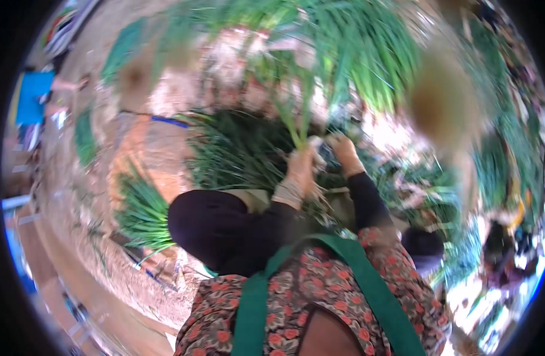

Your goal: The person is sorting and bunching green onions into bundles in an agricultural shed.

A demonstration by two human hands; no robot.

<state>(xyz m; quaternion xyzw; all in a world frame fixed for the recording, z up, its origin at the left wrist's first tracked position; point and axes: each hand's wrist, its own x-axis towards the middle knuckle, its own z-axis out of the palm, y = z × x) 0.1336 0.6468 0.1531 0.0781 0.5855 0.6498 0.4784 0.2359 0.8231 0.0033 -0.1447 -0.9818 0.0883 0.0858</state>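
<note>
In front of my body, my left hand (pixel 302 168) is closed around a few spring onions (pixel 298 127). Their green leaves point up and away, and pale roots hang below the fist. A light cuff wraps that wrist. Close beside it, my right hand (pixel 347 154) has its fingers bent inward near the pale part between the hands; what it pinches is too blurred to make out. Under and left of both hands spreads a dark green heap of loose leaves (pixel 243 154).
Large bundles of spring onions (pixel 367 47) lie across the far side, white ends toward me. A tied-looking green bunch (pixel 143 207) rests at left, near a blue strip (pixel 170 121). Another person in blue (pixel 35 98) is at far left. Blurred smudges cover parts of the view.
</note>
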